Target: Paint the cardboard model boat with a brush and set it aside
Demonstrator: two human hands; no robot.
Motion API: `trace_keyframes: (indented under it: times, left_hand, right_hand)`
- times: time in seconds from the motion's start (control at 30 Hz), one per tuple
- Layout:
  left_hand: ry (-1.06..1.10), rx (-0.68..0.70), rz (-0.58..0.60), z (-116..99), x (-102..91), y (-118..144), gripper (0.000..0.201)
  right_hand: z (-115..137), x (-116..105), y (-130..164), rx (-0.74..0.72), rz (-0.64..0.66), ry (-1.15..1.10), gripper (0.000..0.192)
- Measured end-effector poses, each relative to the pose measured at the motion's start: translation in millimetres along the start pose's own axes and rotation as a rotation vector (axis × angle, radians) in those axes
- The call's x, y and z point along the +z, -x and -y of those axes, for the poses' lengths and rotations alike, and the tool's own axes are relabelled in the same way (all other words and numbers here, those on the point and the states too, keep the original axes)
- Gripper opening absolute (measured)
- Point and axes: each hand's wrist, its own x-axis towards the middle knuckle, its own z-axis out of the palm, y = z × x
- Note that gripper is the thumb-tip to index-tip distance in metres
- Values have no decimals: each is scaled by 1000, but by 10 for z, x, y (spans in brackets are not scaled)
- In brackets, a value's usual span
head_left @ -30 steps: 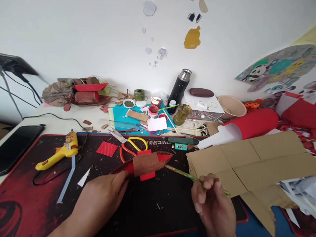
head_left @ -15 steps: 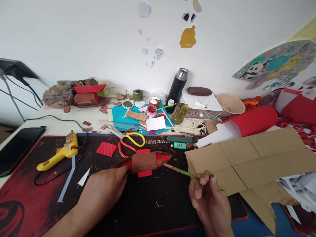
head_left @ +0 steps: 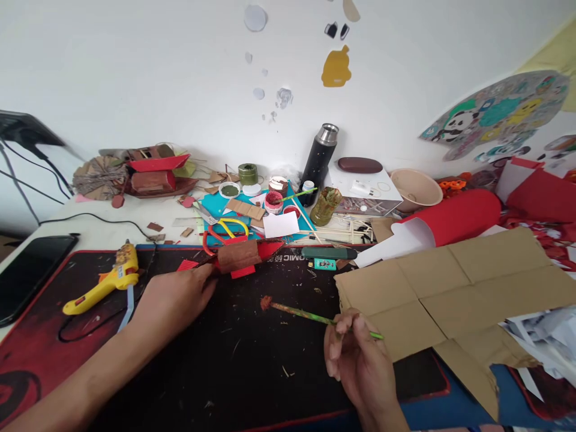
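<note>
Left hand [head_left: 173, 297] gripping the red-and-brown cardboard boat [head_left: 240, 257], long axis left-right, pointed tip rightward, now lifted farther back over the scissors [head_left: 220, 231]. Right hand [head_left: 355, 360] pinching the paintbrush [head_left: 315, 315], bristles pointing left, now clear of the boat. Open black mat [head_left: 252, 372] between; flattened cardboard [head_left: 454, 288] bounding the right.

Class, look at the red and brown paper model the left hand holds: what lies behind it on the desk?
Behind the paper model lie scissors: their yellow and orange handles show, the blades mostly covered. The left hand hides its near end.
</note>
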Motion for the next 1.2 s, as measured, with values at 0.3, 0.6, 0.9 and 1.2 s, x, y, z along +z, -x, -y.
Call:
trace_keyframes:
  times: [0.3, 0.6, 0.9, 1.2]
  left_hand:
    - [16, 66, -91, 165, 89, 125, 31]
    - [-36, 52, -20, 146, 64, 120, 35]
    - [5, 47, -32, 158, 60, 152, 39]
    - [61, -38, 114, 184, 111, 123, 52]
  right_hand:
    - [27, 104, -70, 61, 36, 32, 44]
    - [-139, -2, -22, 53, -18, -1, 42]
    - [-205, -22, -51, 64, -26, -8, 43]
    - [-244, -48, -64, 85, -32, -16, 43]
